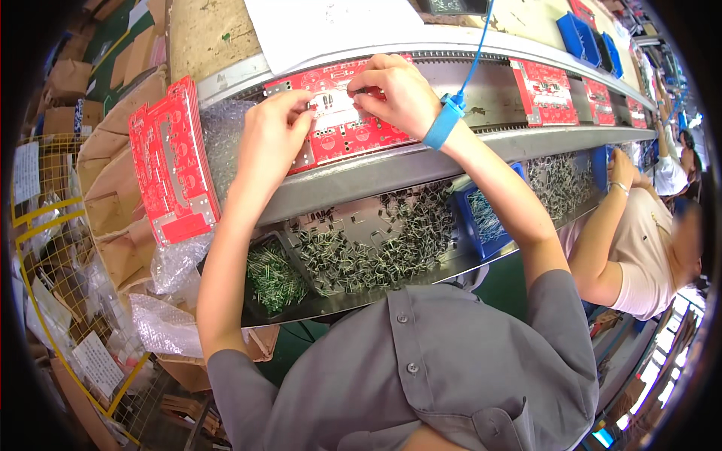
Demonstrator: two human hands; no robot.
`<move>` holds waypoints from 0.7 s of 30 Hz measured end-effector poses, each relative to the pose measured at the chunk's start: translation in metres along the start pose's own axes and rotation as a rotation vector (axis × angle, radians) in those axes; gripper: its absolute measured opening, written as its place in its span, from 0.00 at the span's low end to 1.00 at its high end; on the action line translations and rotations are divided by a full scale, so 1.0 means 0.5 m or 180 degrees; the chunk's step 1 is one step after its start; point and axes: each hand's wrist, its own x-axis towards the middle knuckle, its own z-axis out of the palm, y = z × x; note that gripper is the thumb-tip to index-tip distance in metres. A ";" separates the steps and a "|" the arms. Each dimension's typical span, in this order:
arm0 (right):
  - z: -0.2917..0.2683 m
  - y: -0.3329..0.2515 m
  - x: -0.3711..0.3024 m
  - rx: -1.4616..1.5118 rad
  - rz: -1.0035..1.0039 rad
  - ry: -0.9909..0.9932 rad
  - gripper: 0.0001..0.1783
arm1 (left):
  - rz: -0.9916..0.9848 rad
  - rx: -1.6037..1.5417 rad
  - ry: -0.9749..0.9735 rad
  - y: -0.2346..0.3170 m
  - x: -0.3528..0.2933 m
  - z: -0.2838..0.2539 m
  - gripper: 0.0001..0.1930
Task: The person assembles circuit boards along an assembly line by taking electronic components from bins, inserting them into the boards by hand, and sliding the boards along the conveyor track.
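Note:
A red circuit board (353,140) lies on the conveyor track before me, with a few small dark components (324,101) standing in its pale middle part. Over its left part is my left hand (275,129), thumb and fingertips pinched together close to those components. My right hand (400,93) reaches over the upper right part of the board, its fingers also in a pinch. Something dark shows at the right fingertips, too small to name. What the left fingertips hold, if anything, is hidden. A blue wrist strap (444,122) with a cord circles my right wrist.
Below the track, trays hold black bent-leg components (376,244), green ones (275,276) and, in a blue bin (487,214), bluish ones. Red boards (173,161) are stacked on bubble wrap at left. More boards (544,92) sit along the track. A co-worker (632,240) sits at right.

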 end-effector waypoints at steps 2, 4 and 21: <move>0.002 -0.002 0.001 -0.0060 0.0035 -0.0037 0.10 | 0.0394 0.0558 0.0097 0.001 0.012 0.007 0.10; -0.001 -0.006 -0.004 -0.0352 -0.0221 0.0140 0.12 | 0.0692 0.0994 0.0095 0.000 0.022 0.015 0.10; -0.068 -0.114 -0.186 0.0257 -0.0504 -0.1405 0.06 | 0.0857 0.1349 -0.0068 0.015 0.032 0.024 0.06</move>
